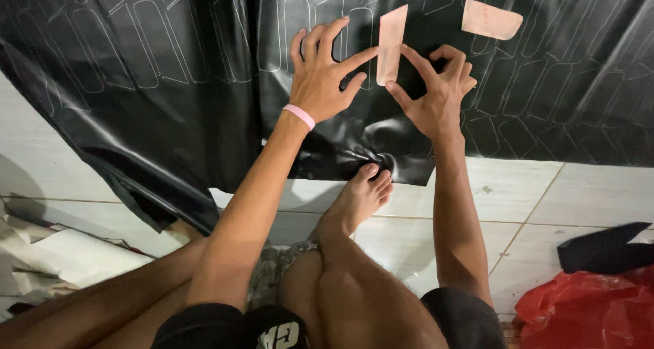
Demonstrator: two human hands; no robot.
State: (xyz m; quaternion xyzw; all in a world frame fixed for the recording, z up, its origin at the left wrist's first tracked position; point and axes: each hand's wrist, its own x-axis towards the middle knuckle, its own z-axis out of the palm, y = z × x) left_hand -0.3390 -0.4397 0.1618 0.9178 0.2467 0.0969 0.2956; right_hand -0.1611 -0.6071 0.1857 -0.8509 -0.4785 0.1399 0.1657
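Black sheet (170, 83) spread over the tiled floor (518, 192), glossy, wrinkled near its lower edge. Most of the sheet's visible surface already carries pale traced outlines, row on row of narrow rounded shapes, to the left, above and to the right of the hands. Judged from this, the tracing is well along; bare black remains mainly along the sheet's lower band, nearest the person.

Narrow tan template (392, 44) lies flat on the sheet, upright-ish, slightly tilted, among the drawn outlines near the sheet's top middle. Left hand (323, 73) spread open with palm down on the sheet, index fingertip touching the template's left edge; pink wristband (300, 116) on that wrist. Right hand (436, 90) also on the sheet, thumb and index finger stretched to the template's lower right edge, other fingers curled. Neither hand grips the template; both pin it by its edges. Whether the right hand holds a marking tool: cannot tell.

Second tan template (492, 19), broader, rests on the sheet up and right of the first, clear of both hands.

Bare foot (357, 199) presses on the sheet's lower edge, just below the hands. Red bag (586, 315) and a dark scrap (603, 247) lie off the sheet, lower right.
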